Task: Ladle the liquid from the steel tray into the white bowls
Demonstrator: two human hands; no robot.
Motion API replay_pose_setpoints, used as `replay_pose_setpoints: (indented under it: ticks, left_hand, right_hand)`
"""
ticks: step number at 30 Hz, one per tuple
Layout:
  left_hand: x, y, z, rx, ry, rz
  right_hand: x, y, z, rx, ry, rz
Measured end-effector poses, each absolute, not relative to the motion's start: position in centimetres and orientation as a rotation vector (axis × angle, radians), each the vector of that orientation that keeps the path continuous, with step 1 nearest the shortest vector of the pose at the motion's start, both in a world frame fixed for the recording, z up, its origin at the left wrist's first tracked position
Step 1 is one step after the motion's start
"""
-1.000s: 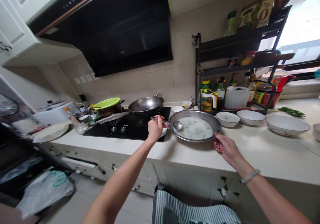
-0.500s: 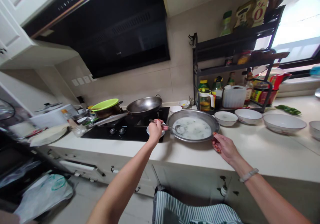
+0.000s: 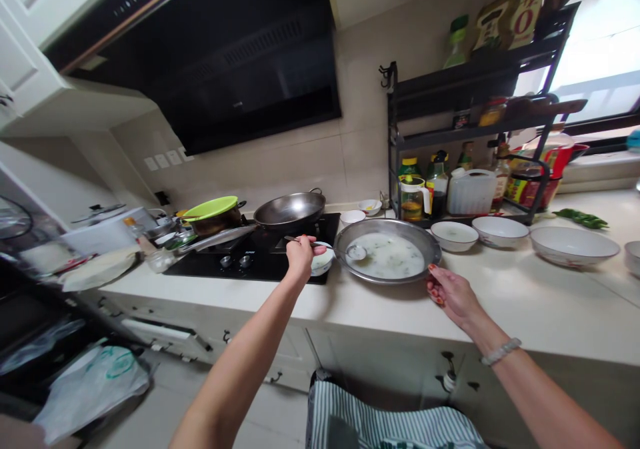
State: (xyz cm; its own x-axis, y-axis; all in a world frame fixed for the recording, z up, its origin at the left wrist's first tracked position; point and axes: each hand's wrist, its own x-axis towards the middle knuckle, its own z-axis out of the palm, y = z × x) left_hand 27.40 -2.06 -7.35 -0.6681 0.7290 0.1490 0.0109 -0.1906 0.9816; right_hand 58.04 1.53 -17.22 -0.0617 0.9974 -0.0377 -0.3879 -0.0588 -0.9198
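Note:
My left hand (image 3: 300, 257) is closed around the handle of a metal soup spoon (image 3: 357, 253). The spoon's round bowl hangs over the left inside of a wide steel basin (image 3: 345, 267). Milky white soup with green bits (image 3: 393, 255) fills the basin's bottom. At the basin's right front rim, my right hand (image 3: 453, 297) pinches the edge between thumb and fingers. Just behind my left hand, a small white bowl (image 3: 323, 262) with pale liquid stands at the cooktop's right edge, partly covered by my fingers.
A wok (image 3: 290, 210) and a pot with a lime-green colander (image 3: 213, 207) sit on the black cooktop (image 3: 200, 269). Right of the basin stand white bowls (image 3: 454, 235), (image 3: 500, 231) and a larger one (image 3: 575, 245). Behind them rises a black spice rack (image 3: 395, 142); green peppers (image 3: 580, 219) lie farther right.
My left hand has drawn back slightly leftward with the spoon, whose bowl dipped into the soup and now shows near the basin's left side. My right hand keeps its hold on the rim.

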Motion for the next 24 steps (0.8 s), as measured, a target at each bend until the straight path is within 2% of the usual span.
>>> replay_pose_setpoints:
  ticks: [24]
  left_hand:
    - [25.7,-3.5,-6.2,0.835,1.503,1.985]
  right_hand:
    - [58.2,1.7,-17.6,-0.895,-0.913,1.454]
